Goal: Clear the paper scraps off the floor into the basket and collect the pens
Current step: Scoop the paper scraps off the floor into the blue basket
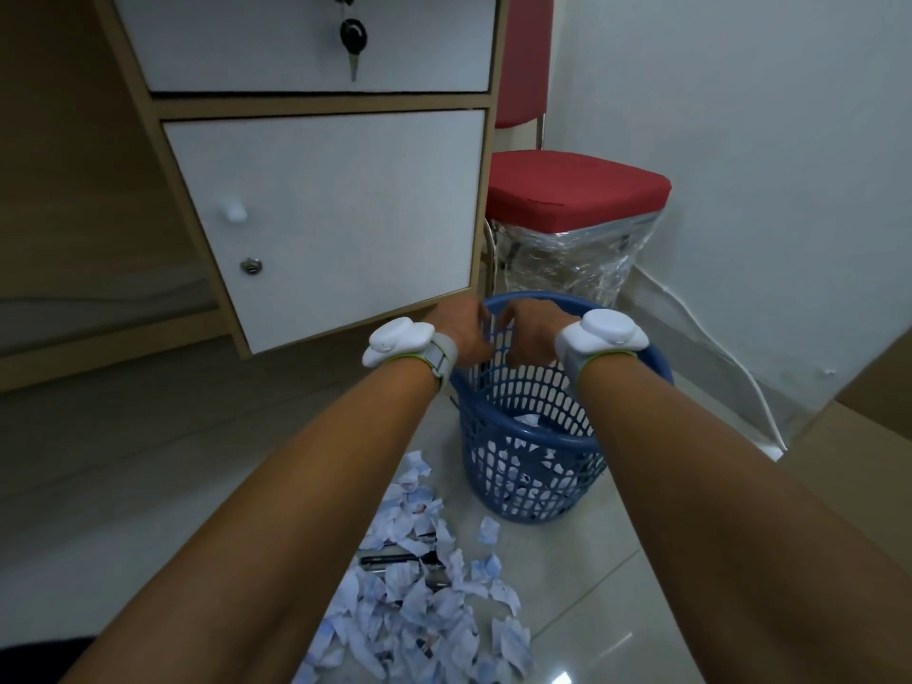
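Observation:
A blue plastic basket [535, 501] stands on the tiled floor with a few white paper scraps [526, 420] inside. My left hand [456, 328] and my right hand [530, 333] hover close together over its opening, fingers curled downward. The backs of the hands hide whatever is in the fingers. Each wrist wears a white device. A pile of torn, bluish-white paper scraps [409, 609] lies on the floor in front of the basket, between my forearms. A dark pen [390, 559] lies among them, and a second dark pen [437, 580] is half buried just beside it.
A wooden cabinet with a white door [325, 214] stands to the left of the basket, with a key [353, 39] hanging from the drawer above. Behind the basket is a red chair [577, 190] with plastic-wrapped legs. A white cable [740, 382] runs along the wall on the right.

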Demonstrator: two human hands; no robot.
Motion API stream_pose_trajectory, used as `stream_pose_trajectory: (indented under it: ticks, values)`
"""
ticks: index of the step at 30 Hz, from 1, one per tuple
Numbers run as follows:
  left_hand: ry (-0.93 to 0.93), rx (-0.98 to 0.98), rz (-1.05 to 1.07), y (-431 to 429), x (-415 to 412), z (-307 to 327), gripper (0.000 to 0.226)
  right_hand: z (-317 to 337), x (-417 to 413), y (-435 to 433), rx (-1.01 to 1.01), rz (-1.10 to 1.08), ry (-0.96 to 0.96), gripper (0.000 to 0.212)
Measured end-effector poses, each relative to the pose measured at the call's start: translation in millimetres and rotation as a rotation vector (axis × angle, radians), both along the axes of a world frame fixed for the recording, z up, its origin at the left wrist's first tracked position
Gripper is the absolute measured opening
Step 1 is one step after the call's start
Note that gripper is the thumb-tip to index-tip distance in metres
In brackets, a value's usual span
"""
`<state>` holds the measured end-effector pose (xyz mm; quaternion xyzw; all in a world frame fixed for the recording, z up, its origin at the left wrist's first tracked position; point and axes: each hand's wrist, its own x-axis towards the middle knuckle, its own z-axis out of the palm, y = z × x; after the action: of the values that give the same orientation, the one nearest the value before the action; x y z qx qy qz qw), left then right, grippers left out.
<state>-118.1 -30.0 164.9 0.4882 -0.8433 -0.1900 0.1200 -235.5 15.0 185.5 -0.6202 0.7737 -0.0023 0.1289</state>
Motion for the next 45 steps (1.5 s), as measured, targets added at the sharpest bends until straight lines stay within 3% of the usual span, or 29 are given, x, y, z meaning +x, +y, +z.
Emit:
stream_pose_trajectory:
  ticks: [13, 17, 25, 30, 38, 45]
  values:
    - [0.005, 0.05, 0.192, -10, 79, 10, 0.052, 4, 83, -30, -0.128, 0.166, -0.083, 0.046]
    - [0.009, 0.081, 0.231, -11, 101, -2, 0.053, -9, 102, -38, -0.101, 0.211, -0.094, 0.052]
    - [-0.051, 0.151, 0.285, -2, 130, -73, 0.047, -81, 125, -36, 0.041, 0.227, -0.277, 0.048]
    - [-0.155, 0.235, 0.31, 0, 128, -117, 0.054, -130, 119, -36, 0.059, 0.227, -0.261, 0.047]
    - [-0.423, 0.436, 0.201, 6, 124, -187, 0.093, -208, 106, -33, 0.265, 0.278, -0.153, 0.066]
    - [-0.507, 0.514, 0.158, 0, 117, -225, 0.112, -258, 104, -33, 0.333, 0.246, -0.12, 0.096]
